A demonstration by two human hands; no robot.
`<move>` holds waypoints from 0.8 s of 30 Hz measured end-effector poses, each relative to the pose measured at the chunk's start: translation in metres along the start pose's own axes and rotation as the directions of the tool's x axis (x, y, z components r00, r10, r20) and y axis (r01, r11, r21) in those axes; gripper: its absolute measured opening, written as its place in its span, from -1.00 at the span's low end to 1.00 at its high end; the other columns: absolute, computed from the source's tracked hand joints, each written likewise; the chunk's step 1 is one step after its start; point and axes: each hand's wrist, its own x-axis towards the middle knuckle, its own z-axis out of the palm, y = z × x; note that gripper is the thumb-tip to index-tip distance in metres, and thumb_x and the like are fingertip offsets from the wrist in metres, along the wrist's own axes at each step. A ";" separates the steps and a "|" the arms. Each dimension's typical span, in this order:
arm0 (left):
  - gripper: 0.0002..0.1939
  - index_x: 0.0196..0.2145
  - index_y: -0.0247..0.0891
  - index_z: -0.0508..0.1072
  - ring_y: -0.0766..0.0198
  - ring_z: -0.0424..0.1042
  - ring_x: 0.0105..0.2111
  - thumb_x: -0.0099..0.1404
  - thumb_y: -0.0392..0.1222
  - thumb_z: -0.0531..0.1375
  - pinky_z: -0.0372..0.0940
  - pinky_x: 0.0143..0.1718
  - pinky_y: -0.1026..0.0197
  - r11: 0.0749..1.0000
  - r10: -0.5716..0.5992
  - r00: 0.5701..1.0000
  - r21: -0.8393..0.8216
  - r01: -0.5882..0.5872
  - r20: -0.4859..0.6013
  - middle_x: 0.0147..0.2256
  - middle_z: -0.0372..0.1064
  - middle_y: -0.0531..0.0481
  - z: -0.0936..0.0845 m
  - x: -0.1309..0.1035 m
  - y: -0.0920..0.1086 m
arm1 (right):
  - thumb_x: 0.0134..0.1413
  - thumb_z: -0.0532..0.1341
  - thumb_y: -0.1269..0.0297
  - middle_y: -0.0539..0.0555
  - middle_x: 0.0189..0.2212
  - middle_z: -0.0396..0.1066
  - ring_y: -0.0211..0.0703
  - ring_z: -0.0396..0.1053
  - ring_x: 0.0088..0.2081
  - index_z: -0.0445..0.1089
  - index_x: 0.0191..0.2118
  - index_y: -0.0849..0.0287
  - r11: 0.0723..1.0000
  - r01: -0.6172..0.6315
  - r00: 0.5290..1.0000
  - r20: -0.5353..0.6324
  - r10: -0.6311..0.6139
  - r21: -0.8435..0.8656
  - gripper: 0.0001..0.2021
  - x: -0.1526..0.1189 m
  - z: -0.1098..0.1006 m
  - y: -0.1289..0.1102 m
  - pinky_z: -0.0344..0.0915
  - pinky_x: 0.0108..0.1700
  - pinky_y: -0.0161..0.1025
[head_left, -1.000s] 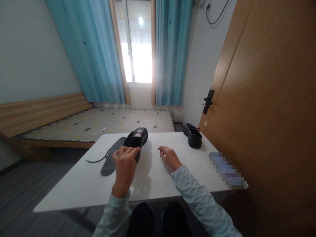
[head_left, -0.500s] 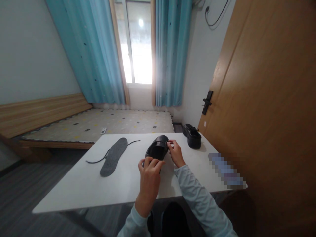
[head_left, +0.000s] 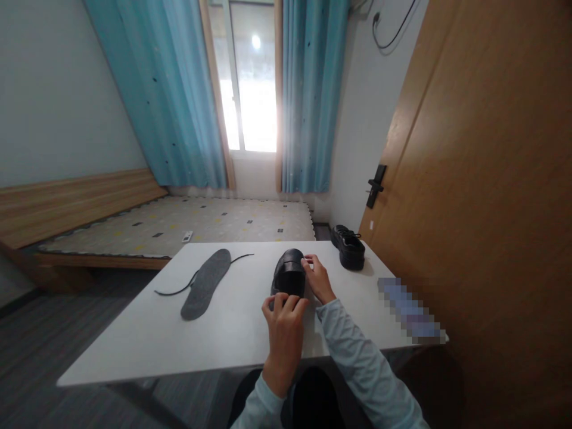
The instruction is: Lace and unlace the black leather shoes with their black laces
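Note:
A black shoe [head_left: 289, 269] stands on the white table in front of me, its toe pointing away and its opening facing up. My left hand [head_left: 286, 316] is closed over the heel end, with the fingers curled on the rim. On the shoe's right side, my right hand [head_left: 318, 279] pinches the edge near the opening. To the left lie a grey insole [head_left: 206, 285] and a dark shoelace [head_left: 175, 291], which passes partly beneath the insole. The other black shoe [head_left: 348, 246], with its laces in, sits at the far right of the table.
The white table [head_left: 134, 345] ends close to my legs. A blurred-out bluish item [head_left: 410, 308] lies at its right edge. Beyond stands a bed [head_left: 223, 217] with a small white object [head_left: 187, 236] on it. A wooden door [head_left: 482, 179] rises at the right.
The shoe's heel end has swung to the right, so it points more straight ahead. My left hand has moved right with it, while my right hand has stayed nearly in place.

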 end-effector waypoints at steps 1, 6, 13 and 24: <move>-0.77 -0.34 -0.12 0.50 0.15 0.30 -0.22 0.21 -0.45 0.15 0.01 -0.04 -0.05 1.000 0.000 1.000 0.005 0.000 -0.005 -0.36 0.48 0.05 0.003 0.000 0.000 | 0.11 0.02 -0.02 0.13 -0.22 0.43 -0.08 0.39 -0.19 0.32 -0.13 0.15 1.000 -0.006 1.000 0.002 0.006 -0.001 -0.62 0.000 0.000 0.000 0.27 -0.11 -0.15; -0.81 -0.35 -0.14 0.49 0.14 0.30 -0.20 0.22 -0.41 0.17 0.02 -0.05 -0.05 0.998 -0.008 1.000 0.061 0.008 0.007 -0.35 0.47 0.05 0.017 0.001 0.000 | 0.12 0.01 0.00 0.14 -0.19 0.43 -0.08 0.39 -0.17 0.33 -0.17 0.15 1.000 0.016 1.000 0.008 -0.016 0.020 -0.64 0.001 0.006 0.007 0.28 -0.09 -0.13; -0.85 -0.29 -0.13 0.49 0.10 0.28 -0.17 0.22 -0.34 0.18 0.05 -0.06 -0.07 0.983 -0.006 0.998 0.182 -0.005 0.060 -0.32 0.43 0.01 0.022 0.002 0.004 | 0.03 0.14 0.07 0.17 -0.10 0.40 -0.06 0.39 -0.11 0.30 -0.07 0.16 0.997 0.058 0.997 0.045 -0.060 0.043 -0.62 0.003 0.015 0.021 0.31 -0.04 -0.10; -0.85 -0.29 -0.18 0.47 0.02 0.26 -0.18 0.22 -0.35 0.15 0.11 -0.09 -0.15 0.962 0.010 0.993 0.268 -0.042 0.120 -0.30 0.38 -0.07 0.021 0.004 0.012 | 0.00 0.17 0.14 0.15 -0.08 0.40 -0.09 0.39 -0.09 0.31 -0.08 0.16 0.987 0.027 0.995 0.091 -0.042 0.157 -0.65 0.006 0.014 0.025 0.30 0.00 -0.09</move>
